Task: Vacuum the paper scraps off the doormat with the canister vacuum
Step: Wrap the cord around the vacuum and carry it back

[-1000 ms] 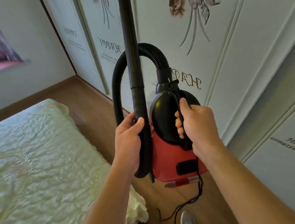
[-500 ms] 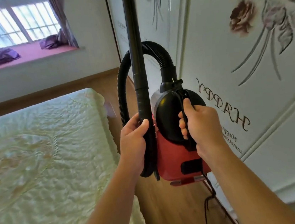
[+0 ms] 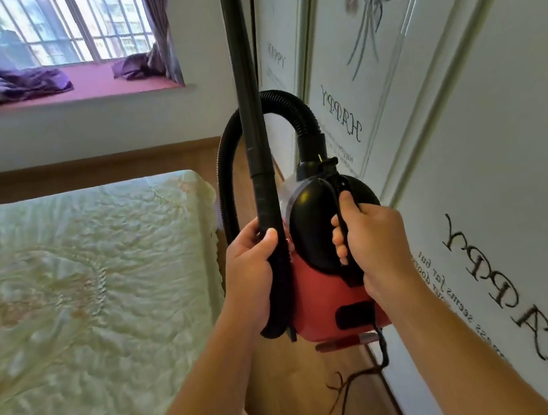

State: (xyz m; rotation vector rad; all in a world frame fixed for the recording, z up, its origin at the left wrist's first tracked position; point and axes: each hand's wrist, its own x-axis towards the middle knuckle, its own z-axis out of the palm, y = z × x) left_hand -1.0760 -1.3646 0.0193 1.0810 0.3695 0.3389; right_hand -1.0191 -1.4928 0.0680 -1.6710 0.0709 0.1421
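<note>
Canister vacuum [image 3: 331, 290]: red body, black domed top, held off the floor. Ribbed black hose [image 3: 288, 109] is arched from the top. Black wand [image 3: 248, 107] is held upright, extending past the upper edge.

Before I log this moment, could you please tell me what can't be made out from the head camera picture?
- Doormat and paper scraps: nowhere in the head view.
- Wand: its far end is cut off by the top edge.
- Vacuum handle: covered by the right hand.
- Cord: runs out at the bottom edge; plug unseen.
- Hose: its lower end is hidden behind the left hand.
</note>
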